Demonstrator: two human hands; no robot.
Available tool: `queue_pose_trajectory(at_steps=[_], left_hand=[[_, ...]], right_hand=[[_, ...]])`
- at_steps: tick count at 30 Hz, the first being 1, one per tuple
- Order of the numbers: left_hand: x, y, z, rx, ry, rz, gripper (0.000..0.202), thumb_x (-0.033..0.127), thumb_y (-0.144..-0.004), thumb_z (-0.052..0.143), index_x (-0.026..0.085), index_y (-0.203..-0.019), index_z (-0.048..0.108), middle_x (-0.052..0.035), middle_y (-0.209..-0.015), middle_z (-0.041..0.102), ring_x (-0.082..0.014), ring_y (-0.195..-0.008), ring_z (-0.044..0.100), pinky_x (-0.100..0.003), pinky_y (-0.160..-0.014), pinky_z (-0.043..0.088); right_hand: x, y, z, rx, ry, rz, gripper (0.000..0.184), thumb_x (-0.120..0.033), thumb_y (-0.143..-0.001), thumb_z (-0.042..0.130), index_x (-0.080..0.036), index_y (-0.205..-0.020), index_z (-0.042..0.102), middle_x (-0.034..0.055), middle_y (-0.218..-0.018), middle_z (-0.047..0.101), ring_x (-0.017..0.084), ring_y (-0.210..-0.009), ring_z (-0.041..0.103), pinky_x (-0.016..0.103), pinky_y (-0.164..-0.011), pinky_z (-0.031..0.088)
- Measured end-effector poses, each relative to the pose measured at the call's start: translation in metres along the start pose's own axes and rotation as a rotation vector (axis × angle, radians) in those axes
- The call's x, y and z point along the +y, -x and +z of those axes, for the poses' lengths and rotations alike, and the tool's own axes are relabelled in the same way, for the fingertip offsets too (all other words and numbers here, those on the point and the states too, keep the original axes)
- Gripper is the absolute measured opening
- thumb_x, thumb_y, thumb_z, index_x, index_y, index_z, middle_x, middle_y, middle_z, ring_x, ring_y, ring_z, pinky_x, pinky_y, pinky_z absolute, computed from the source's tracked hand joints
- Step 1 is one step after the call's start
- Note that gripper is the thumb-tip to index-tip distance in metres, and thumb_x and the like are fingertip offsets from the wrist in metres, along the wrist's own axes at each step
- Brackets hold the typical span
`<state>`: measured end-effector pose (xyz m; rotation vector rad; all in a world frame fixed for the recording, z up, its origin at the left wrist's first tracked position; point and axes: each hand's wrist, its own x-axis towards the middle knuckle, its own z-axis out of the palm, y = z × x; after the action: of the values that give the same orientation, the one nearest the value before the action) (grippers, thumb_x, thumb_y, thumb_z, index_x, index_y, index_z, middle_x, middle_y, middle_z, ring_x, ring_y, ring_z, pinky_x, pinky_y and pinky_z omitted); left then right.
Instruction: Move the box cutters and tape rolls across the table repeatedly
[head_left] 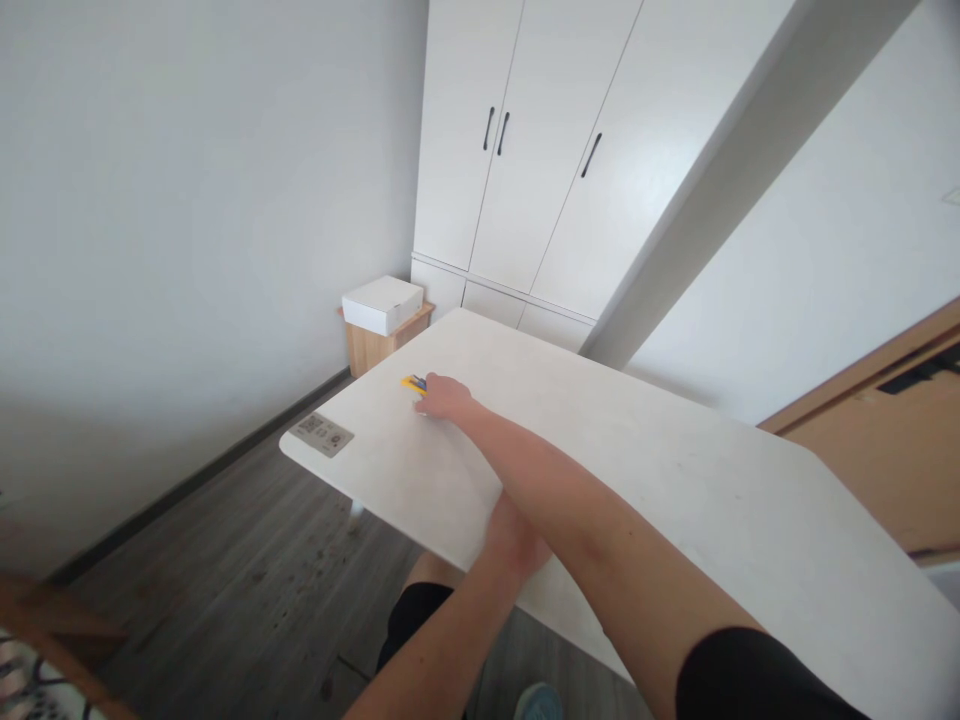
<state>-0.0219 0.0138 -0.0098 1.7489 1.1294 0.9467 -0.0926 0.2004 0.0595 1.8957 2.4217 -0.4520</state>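
My right hand [444, 396] reaches across the white table [675, 480] toward its far left part. Its fingers are closed around a small yellow and dark-blue tool [415, 384], held at the tabletop. Only one end of the tool sticks out to the left; its kind is too small to make out. My left hand [517, 530] rests by the table's near edge, beneath my right forearm. That forearm covers part of the left hand, and its fingers are hidden.
A grey printed label [321, 435] is on the table's left corner. Beyond it, a white box [382, 303] sits on a wooden stand [367, 350]. White cupboards [525, 150] line the back. A wooden piece of furniture [885, 440] stands at the right.
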Motion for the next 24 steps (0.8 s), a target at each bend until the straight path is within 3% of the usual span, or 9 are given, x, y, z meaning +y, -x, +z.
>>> queue_pose_trajectory(at_steps=[2,7,13,19,24], left_hand=[[0.004,0.001,-0.004,-0.019,-0.01,0.001,0.035,0.031,-0.095,0.044,0.024,-0.122,0.065,-0.0085,-0.12,0.072,-0.0264,-0.125,0.058,-0.044,-0.117,0.037],[0.011,0.004,-0.009,-0.031,-0.032,-0.04,0.032,0.025,-0.093,0.045,0.021,-0.115,0.069,-0.0098,-0.117,0.073,-0.0297,-0.127,0.056,-0.046,-0.12,0.032],[0.012,-0.001,-0.008,-0.062,-0.084,-0.03,0.032,0.025,-0.095,0.044,0.021,-0.113,0.071,-0.0125,-0.116,0.073,-0.0311,-0.116,0.062,-0.046,-0.11,0.044],[0.007,-0.003,-0.008,-0.082,-0.22,0.138,0.039,0.032,-0.097,0.046,0.023,-0.13,0.065,-0.0123,-0.122,0.071,-0.0349,-0.119,0.059,-0.053,-0.106,0.045],[0.001,-0.004,-0.003,-0.06,-0.235,0.224,0.037,0.026,-0.099,0.041,0.023,-0.125,0.067,-0.0101,-0.134,0.066,-0.0327,-0.127,0.055,-0.053,-0.112,0.039]], right_hand=[[0.0,-0.005,-0.005,0.014,-0.04,0.043,0.051,-0.042,-0.081,0.068,-0.02,-0.124,0.055,0.0146,-0.124,0.067,0.029,-0.112,0.065,0.035,-0.08,0.053],[0.004,-0.019,-0.006,0.079,-0.092,0.163,0.048,-0.03,-0.084,0.066,-0.017,-0.128,0.053,0.0155,-0.126,0.067,0.027,-0.115,0.064,0.033,-0.084,0.052],[0.016,-0.03,-0.004,0.104,-0.179,0.22,0.052,-0.051,-0.087,0.066,-0.016,-0.125,0.06,0.0176,-0.133,0.062,0.028,-0.12,0.062,0.034,-0.09,0.05],[0.036,-0.042,-0.011,0.165,-0.247,0.363,0.06,-0.057,-0.092,0.059,-0.015,-0.134,0.055,0.0234,-0.141,0.052,0.028,-0.118,0.062,0.036,-0.09,0.051],[0.048,-0.053,-0.01,0.151,-0.209,0.305,0.065,-0.06,-0.092,0.056,-0.013,-0.136,0.053,0.0236,-0.138,0.054,0.029,-0.12,0.06,0.039,-0.095,0.049]])
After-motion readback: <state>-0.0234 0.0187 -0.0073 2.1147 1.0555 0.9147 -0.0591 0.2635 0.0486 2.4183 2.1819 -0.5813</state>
